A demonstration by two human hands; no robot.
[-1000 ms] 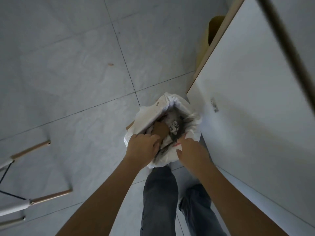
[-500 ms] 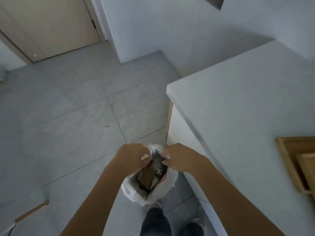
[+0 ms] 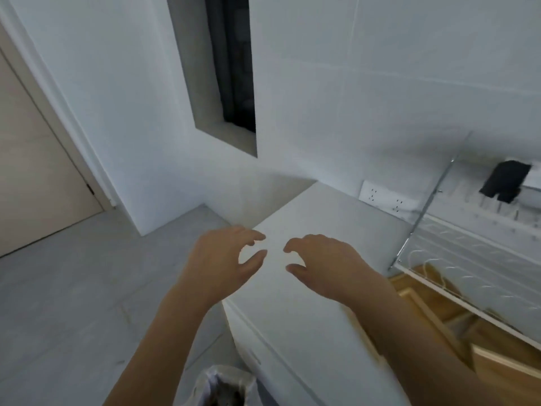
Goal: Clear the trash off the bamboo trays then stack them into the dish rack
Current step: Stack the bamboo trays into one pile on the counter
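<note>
My left hand (image 3: pixel 222 259) and my right hand (image 3: pixel 325 262) hover side by side above the left end of the white counter (image 3: pixel 316 224), both empty with fingers curled and spread. The bamboo trays (image 3: pixel 439 315) lie on the counter at the right, partly under the wire dish rack (image 3: pixel 474 259) and partly hidden by my right forearm. The white trash bag (image 3: pixel 222 385) with trash inside stands on the floor at the bottom edge, below my left arm.
A wall socket (image 3: pixel 386 197) sits on the back wall above the counter. A black item (image 3: pixel 506 180) hangs at the rack's top right. A beige door (image 3: pixel 38 177) is at the left, with grey tiled floor (image 3: pixel 87 288) before it.
Both hands let go of the trash bag and rose from the floor to above the counter. The view swung up from the bag to the counter, wall and rack.
</note>
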